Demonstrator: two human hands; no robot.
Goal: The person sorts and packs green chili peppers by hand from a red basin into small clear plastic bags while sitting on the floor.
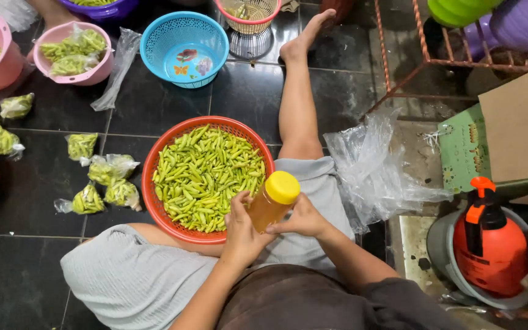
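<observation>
The left hand (239, 229) wraps its fingers around the lower body of a small amber plastic bottle with a yellow screw cap (273, 203), while the right hand (304, 219) closes on the same bottle from the other side, thumb up near the cap. The bottle tilts over the person's lap, just beside the rim of a round red plastic basket (154, 160) heaped with green chillies (206, 177). Left of the basket, small clear bags packed with chillies (102, 183) lie on the dark tiled floor. Beyond it sits a blue plastic basket (184, 46) and a pink bowl holding more filled bags (74, 52). A pile of loose clear plastic bags (374, 168) rests by the right knee, and an orange pump sprayer (489, 244) stands farther right.
</observation>
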